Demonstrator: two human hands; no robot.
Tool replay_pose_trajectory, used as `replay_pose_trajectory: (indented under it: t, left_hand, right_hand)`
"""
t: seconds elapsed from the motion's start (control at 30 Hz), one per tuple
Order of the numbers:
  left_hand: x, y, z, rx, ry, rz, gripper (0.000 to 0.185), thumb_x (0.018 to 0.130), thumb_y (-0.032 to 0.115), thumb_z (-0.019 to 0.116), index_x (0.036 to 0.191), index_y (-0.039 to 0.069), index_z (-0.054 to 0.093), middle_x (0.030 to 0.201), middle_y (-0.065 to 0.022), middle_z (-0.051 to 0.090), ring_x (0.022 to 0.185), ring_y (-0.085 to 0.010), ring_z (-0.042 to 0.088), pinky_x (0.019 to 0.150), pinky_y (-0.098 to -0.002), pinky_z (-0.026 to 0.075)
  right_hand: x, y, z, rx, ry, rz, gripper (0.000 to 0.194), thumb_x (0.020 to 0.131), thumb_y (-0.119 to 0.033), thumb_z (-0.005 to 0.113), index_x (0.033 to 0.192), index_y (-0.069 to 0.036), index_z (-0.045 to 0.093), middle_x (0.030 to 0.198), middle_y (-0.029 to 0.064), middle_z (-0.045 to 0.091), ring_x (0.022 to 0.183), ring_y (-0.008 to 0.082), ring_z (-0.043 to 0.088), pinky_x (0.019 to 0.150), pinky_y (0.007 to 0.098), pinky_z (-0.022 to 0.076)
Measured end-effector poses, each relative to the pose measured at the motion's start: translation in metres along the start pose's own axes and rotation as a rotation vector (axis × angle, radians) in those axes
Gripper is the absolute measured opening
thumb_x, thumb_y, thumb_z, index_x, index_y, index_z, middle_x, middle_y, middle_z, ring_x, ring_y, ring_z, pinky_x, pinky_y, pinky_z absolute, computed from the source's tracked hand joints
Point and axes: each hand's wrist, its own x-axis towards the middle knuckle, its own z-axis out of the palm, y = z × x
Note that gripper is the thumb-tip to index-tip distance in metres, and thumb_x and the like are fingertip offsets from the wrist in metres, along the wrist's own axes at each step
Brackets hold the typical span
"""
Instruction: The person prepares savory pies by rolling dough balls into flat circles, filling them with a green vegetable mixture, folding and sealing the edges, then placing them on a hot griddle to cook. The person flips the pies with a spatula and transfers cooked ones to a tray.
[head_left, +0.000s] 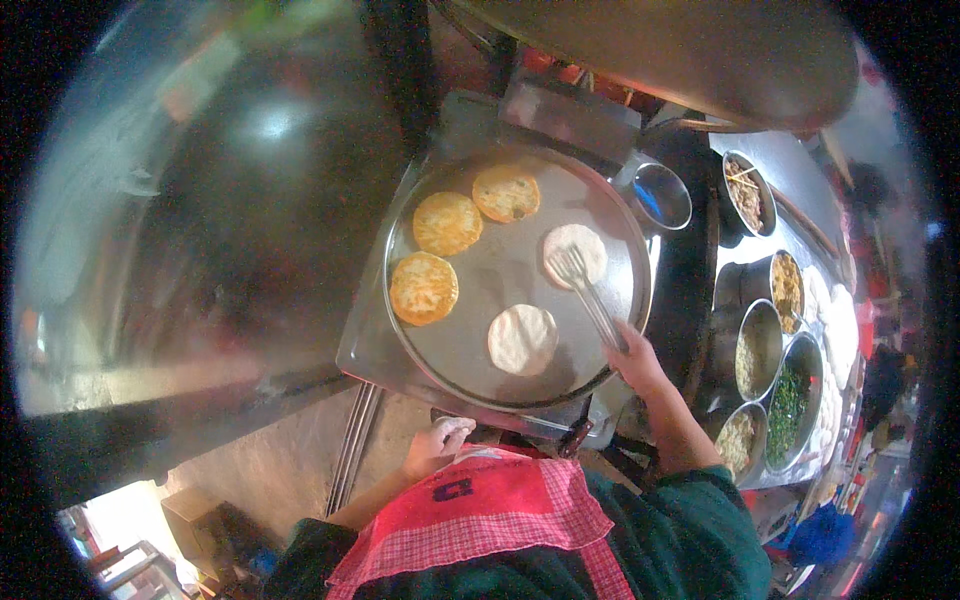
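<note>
My right hand (634, 358) grips metal tongs (596, 304), whose tips rest on a pale round flatbread (587, 244) at the right of the griddle. A second pale flatbread (523, 340) lies near the front of the round griddle (480, 292). Along the left side are three golden-brown flatbreads, one at the back (506, 193), one beside it (448, 223) and one farther forward (424, 289). My left hand (441, 444) hangs before the red apron (480, 487), just off the griddle's front edge, its fingers loosely curled. Nothing shows in that hand.
Right of the griddle stands a metal pot (661, 196) with something blue inside. Farther right are bowls of chopped greens (789, 412), yellowish filling (786, 289) and meat-like filling (746, 199). A large round lid-like surface (690, 52) overhangs the back. A metal panel (247, 225) is at left.
</note>
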Motion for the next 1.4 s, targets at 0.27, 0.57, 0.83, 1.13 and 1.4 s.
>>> replay_pose_trajectory:
  t: [0.27,0.57,0.83,1.13,1.4]
  left_hand:
    - [0.000,0.035,0.003,-0.100,-0.013,0.052,0.026,0.098,0.022,0.056,0.111,0.004,0.069,0.109,-0.0151,0.070,0.102,-0.0255,0.068,0.088,-0.0336,0.053]
    - [0.012,0.051,0.013,0.065,-0.049,0.102,0.025,0.097,0.021,0.057,0.112,0.005,0.070,0.110,-0.0122,0.071,0.097,-0.0242,0.071,0.085,-0.0333,0.055]
    - [0.020,0.040,0.035,0.081,-0.102,0.129,0.028,0.099,0.022,0.055,0.117,0.004,0.067,0.113,-0.0127,0.070,0.103,-0.0238,0.068,0.091,-0.0342,0.053]
    - [0.030,0.059,0.050,0.139,-0.171,0.063,0.028,0.102,0.020,0.053,0.120,0.001,0.063,0.115,-0.0115,0.070,0.108,-0.0219,0.066,0.096,-0.0337,0.051]
    - [0.039,0.077,0.068,0.142,-0.215,-0.020,0.033,0.099,0.030,0.054,0.120,0.008,0.066,0.118,-0.0118,0.068,0.111,-0.0267,0.064,0.097,-0.0368,0.049]
  right_hand:
    - [-0.021,0.000,0.020,1.053,-0.065,0.485,0.024,0.098,-0.022,0.055,0.115,-0.005,0.059,0.092,0.0044,0.064,0.071,0.0151,0.059,0.056,0.0292,0.0474]
    - [0.054,-0.014,0.008,-0.247,0.218,-0.176,0.058,0.091,-0.019,0.062,0.146,-0.015,0.043,0.106,0.0106,0.066,0.088,0.0235,0.067,0.071,0.0389,0.0544]
    - [0.044,-0.031,0.010,-0.757,-0.022,-0.401,0.057,0.090,-0.010,0.052,0.145,-0.019,0.043,0.109,0.0148,0.064,0.092,0.0359,0.067,0.076,0.0463,0.0559]
    - [0.039,-0.026,-0.003,-0.587,-0.148,-0.385,0.060,0.088,-0.016,0.056,0.146,-0.019,0.041,0.119,0.0179,0.062,0.097,0.0402,0.064,0.086,0.0491,0.0527]
    - [0.059,-0.020,0.000,-0.536,-0.157,-0.416,0.059,0.090,-0.022,0.059,0.146,-0.021,0.042,0.121,0.0162,0.062,0.103,0.0392,0.063,0.089,0.0477,0.0519]
